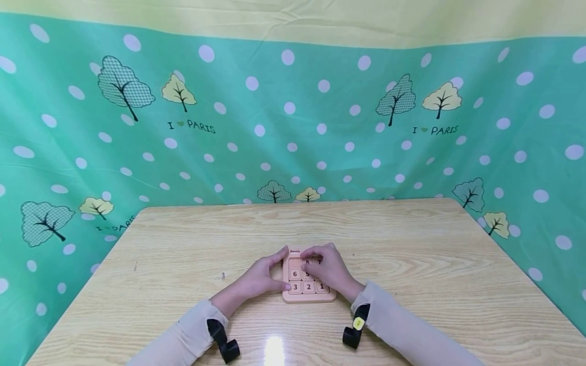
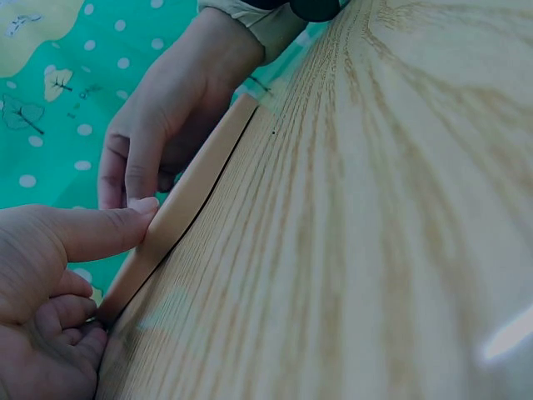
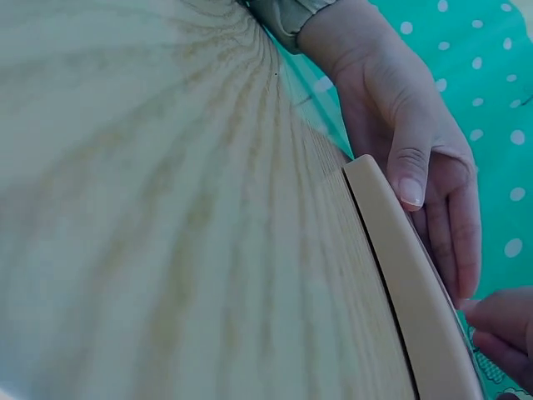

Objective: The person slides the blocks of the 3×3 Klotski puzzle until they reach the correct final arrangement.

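Both hands worked a number puzzle on the table.

The peach puzzle (image 1: 309,292) lay flat near the middle of the table (image 1: 412,254), its tiles 6, 3, 2 and 1 showing. The left hand (image 1: 263,277) pinched its left edge between thumb and forefinger; the right hand (image 1: 329,269) lay over the tiles, fingers curled, fingertips pressing the top row.
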A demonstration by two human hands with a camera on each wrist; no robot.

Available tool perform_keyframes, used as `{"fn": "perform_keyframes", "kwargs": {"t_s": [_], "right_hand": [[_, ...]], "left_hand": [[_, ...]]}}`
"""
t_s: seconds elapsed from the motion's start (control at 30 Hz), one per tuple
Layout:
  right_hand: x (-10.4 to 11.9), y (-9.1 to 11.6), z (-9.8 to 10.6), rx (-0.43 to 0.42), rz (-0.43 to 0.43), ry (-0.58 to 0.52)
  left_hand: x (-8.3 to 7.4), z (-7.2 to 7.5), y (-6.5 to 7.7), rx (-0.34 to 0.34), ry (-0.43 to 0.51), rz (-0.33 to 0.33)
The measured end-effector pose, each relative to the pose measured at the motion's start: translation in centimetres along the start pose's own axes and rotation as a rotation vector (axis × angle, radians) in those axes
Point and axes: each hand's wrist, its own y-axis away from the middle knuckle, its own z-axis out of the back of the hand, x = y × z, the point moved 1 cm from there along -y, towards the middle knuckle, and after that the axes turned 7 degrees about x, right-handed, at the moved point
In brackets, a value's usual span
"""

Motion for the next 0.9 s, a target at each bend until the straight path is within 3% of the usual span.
{"fn": "perform_keyframes", "kwargs": {"t_s": [0.3, 0.53, 0.9], "right_hand": [[-0.1, 0.8, 0.1, 0.082, -0.004, -0.037], [0.1, 1.1, 0.1, 0.124, 0.047, -0.016], [0.5, 1.0, -0.1, 0.116, 0.036, 0.010]], "left_hand": [[0.0, 0.0, 0.0, 0.004, -0.006, 0.003], [0.0, 0.0, 0.1, 0.002, -0.003, -0.005], [0.2, 0.0, -0.1, -0.001, -0.029, -0.003]]}}
